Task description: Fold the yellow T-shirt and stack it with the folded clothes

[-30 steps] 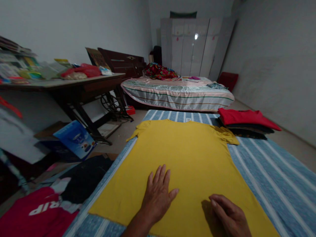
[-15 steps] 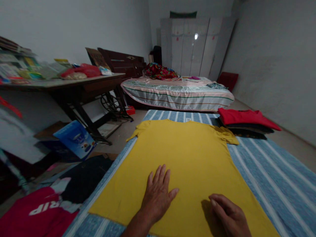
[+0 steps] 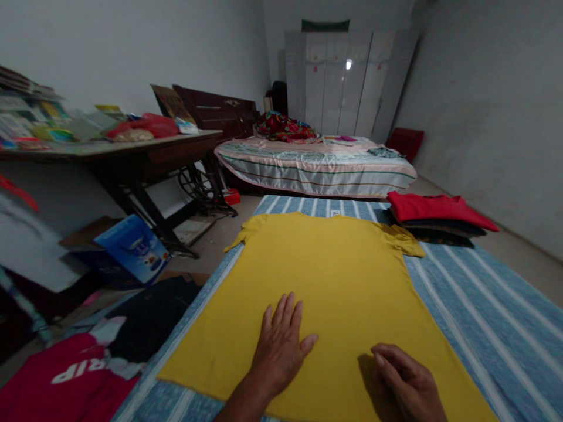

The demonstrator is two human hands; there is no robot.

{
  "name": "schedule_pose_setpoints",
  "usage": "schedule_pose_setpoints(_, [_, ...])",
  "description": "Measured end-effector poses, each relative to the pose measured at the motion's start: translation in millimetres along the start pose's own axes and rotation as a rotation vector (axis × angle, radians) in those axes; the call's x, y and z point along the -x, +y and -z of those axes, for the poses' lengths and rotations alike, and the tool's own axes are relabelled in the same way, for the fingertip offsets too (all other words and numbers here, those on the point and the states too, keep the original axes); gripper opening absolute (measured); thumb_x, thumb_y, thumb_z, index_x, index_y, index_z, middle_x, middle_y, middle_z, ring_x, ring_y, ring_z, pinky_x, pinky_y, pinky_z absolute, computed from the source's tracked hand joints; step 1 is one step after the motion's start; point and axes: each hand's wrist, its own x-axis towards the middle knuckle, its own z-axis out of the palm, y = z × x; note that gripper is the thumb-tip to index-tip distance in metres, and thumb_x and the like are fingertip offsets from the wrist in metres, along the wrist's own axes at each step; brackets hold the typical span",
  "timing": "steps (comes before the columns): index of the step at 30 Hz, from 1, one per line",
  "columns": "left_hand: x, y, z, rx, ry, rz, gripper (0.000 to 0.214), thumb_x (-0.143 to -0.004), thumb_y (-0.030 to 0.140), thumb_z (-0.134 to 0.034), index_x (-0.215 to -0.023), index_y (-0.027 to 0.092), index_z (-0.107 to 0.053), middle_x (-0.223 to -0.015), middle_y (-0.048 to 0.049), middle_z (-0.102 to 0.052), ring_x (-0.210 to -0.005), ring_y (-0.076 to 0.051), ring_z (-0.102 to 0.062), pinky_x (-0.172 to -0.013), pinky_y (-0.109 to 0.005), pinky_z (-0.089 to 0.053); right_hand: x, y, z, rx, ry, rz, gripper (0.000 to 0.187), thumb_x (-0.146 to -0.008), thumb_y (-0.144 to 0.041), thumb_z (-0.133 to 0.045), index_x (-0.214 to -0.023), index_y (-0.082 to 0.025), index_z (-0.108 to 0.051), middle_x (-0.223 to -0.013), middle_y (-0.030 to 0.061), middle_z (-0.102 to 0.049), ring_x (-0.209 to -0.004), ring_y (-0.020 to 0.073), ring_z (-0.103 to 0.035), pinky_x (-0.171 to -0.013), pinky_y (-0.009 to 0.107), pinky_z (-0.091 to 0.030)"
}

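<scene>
A yellow T-shirt lies spread flat, its collar at the far side and its hem towards me. My left hand rests palm down on the shirt's lower middle, fingers stretched out and thumb apart. Over the lower right part of the shirt, my right hand is held with its fingers curled in and the thumb against them. A shadow falls on the cloth beside it, and nothing shows in its grip.
The shirt lies on a blue striped sheet. A stack of folded clothes with a red garment on top sits at the far right. More clothes, including a pink garment, are at lower left. A sewing-machine table stands left; another bed is beyond.
</scene>
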Motion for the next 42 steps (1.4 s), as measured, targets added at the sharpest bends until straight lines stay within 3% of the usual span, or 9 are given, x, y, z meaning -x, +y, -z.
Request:
schedule_pose_setpoints(8, [0.7, 2.2, 5.4, 0.020, -0.026, 0.012, 0.068, -0.090, 0.056, -0.033, -0.144, 0.017, -0.031, -0.155, -0.0099, -0.017, -0.143, -0.027, -0.011, -0.114, -0.054, -0.013, 1.4, -8.2, 0.2, 0.034, 0.020, 0.040, 0.044, -0.066, -0.060, -0.068, -0.076, -0.017, -0.071, -0.061, 0.0010, -0.060, -0.057, 0.0156, -0.054, -0.053, 0.023, -0.042])
schedule_pose_setpoints(28, [1.1, -0.4, 0.6, 0.021, -0.002, 0.002, 0.068, -0.090, 0.057, -0.033, -0.145, 0.017, -0.030, -0.155, -0.0094, -0.017, -0.143, -0.027, -0.010, -0.114, -0.054, -0.012, -1.1, -0.9, 0.1, 0.045, 0.011, 0.065, 0.045, -0.068, -0.062, -0.066, -0.076, -0.018, -0.071, -0.057, -0.0002, -0.057, -0.054, 0.0147, -0.051, -0.051, 0.022, -0.041])
schedule_pose_setpoints(42, [1.0, 1.8, 4.9, 0.018, -0.024, 0.008, 0.067, -0.090, 0.055, -0.035, -0.145, 0.017, -0.030, -0.155, -0.0099, -0.017, -0.143, -0.027, -0.011, -0.114, -0.054, -0.012, 1.6, -7.0, -1.2, -0.005, -0.004, 0.008, 0.044, -0.067, -0.061, -0.067, -0.077, -0.018, -0.070, -0.055, -0.0002, -0.056, -0.051, 0.0142, -0.050, -0.046, 0.022, -0.040])
